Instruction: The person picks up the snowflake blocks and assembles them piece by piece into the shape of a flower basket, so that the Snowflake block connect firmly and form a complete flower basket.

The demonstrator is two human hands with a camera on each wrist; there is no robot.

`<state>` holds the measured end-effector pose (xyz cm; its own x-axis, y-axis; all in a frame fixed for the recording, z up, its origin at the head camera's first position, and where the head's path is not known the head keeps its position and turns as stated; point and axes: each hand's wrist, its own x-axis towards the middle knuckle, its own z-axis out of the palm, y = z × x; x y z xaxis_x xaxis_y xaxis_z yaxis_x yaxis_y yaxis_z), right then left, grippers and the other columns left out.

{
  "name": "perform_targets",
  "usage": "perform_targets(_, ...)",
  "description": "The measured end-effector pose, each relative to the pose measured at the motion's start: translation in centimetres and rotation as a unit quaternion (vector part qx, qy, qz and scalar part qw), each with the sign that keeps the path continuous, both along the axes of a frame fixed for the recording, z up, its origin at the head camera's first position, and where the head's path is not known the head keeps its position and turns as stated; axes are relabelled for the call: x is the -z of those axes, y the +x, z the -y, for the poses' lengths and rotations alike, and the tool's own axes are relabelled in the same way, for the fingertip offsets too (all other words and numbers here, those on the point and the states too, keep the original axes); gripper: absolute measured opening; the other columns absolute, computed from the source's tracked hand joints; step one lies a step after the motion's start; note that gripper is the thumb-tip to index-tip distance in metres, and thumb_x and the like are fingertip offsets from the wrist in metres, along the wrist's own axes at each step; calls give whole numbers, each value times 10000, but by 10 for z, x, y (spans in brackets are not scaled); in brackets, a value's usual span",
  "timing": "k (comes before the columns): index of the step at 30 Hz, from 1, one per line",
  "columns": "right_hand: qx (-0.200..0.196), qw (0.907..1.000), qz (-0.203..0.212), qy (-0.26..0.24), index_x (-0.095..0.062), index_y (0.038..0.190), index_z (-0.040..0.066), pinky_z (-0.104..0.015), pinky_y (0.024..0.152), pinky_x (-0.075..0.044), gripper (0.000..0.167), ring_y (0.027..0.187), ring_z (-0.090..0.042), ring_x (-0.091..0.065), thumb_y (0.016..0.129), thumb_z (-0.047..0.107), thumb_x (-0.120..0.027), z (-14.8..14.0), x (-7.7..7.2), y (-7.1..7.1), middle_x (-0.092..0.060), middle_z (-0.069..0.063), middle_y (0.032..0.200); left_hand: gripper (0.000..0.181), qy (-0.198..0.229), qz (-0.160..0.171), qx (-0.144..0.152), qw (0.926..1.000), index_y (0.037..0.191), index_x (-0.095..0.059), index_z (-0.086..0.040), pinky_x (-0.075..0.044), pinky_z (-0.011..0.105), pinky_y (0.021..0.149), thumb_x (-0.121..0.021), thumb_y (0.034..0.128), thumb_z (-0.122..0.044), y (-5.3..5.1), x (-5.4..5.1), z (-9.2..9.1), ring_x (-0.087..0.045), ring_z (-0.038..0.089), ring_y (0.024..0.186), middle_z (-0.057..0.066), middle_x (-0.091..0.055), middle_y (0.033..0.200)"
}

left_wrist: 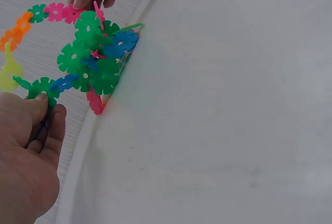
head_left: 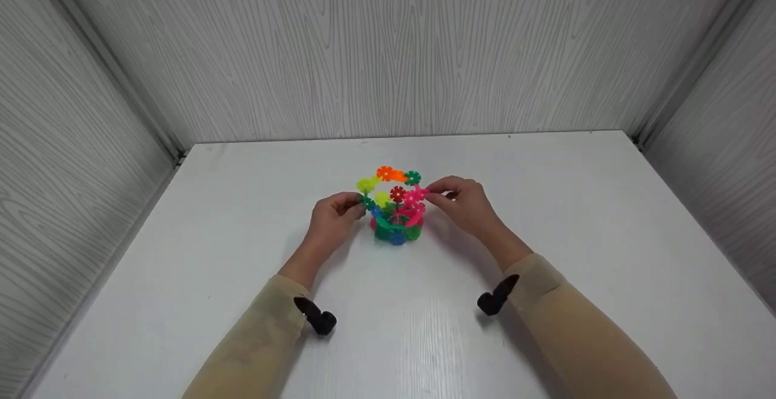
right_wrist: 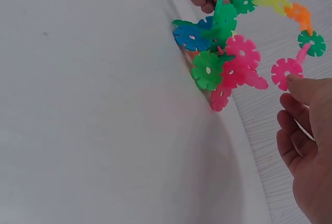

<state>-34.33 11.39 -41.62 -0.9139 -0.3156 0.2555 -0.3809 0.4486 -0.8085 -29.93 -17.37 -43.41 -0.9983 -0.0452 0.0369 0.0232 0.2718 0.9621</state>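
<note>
A small structure of slotted, flower-shaped plastic building discs (head_left: 397, 236) stands on the white table, its base mostly green, blue and pink. From it rises a handle-like chain of green, yellow, orange and pink discs (right_wrist: 300, 14). At the chain's left side my left hand (head_left: 333, 220) pinches a green disc (left_wrist: 43, 90) between thumb and fingers, beside a blue one. Opposite, my right hand (head_left: 470, 208) pinches a pink disc (right_wrist: 287, 73) at the chain's other end. In the right wrist view a gap shows between that disc and the pink discs (right_wrist: 233, 73) of the base.
The white tabletop (head_left: 400, 338) spreads around the structure, with grey wood-grain panels (head_left: 388, 53) at the back and both sides. Black wrist cameras (head_left: 498, 295) jut from both beige sleeves (head_left: 248, 344).
</note>
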Motion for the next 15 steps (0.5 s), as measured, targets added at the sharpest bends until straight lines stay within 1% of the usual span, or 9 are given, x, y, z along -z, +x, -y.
perform_targets(3, -59, 9999, 85, -122, -804, 1122, 150, -347, 877, -580, 146, 987, -224, -661, 1016, 236, -751, 0, 2, 1, -758, 9, 1059, 199, -6, 28, -35, 10000, 1245, -737, -141, -559, 326, 1018, -661, 1063, -109, -1, -1, 1, -661, 228, 1104, 37, -709, 1191)
perform_targets(5, -123, 9996, 123, -234, -802, 1108, 135, -334, 861, -595, 131, 972, -251, -689, 1020, 213, -745, 0, 4, 2, -765, -3, 1036, 210, -18, -10, -80, 10000, 1258, -729, -143, -550, 325, 1030, -672, 1058, -114, -1, -1, 2, -647, 223, 1125, 27, -704, 1211)
perform_targets(8, -223, 9988, 201, -386, -792, 1101, 116, -307, 863, -606, 119, 986, -283, -725, 1032, 187, -726, 1, 8, 4, -773, -24, 1018, 255, -7, -208, -240, 9995, 1302, -707, -120, -544, 319, 1034, -689, 1047, -117, 4, 0, 3, -632, 219, 1139, 32, -694, 1232)
perform_targets(11, -290, 9981, 296, -457, -782, 1116, 113, -287, 870, -604, 126, 1010, -295, -736, 1043, 186, -710, 1, 10, 6, -776, -37, 1021, 276, -81, -631, -575, 9963, 1307, -696, -93, -549, 295, 994, -712, 1035, -138, 14, -1, 0, -629, 217, 1106, 47, -693, 1209)
perform_targets(13, -283, 9978, 332, -492, -779, 1121, 119, -288, 875, -605, 127, 1011, -286, -738, 1043, 192, -710, 1, 10, 7, -775, -35, 1026, 269, -207, -999, -786, 9917, 1282, -700, -82, -557, 292, 957, -728, 1026, -160, 22, -3, -4, -631, 209, 1063, 44, -696, 1170)
perform_targets(15, -279, 9974, 367, -547, -778, 1127, 113, -298, 876, -607, 132, 1012, -294, -739, 1041, 186, -711, 0, 9, 8, -773, -37, 1028, 247, -398, -1396, -847, 9858, 1242, -707, -88, -564, 311, 925, -745, 1014, -176, 31, -7, -10, -633, 192, 1019, 28, -701, 1131)
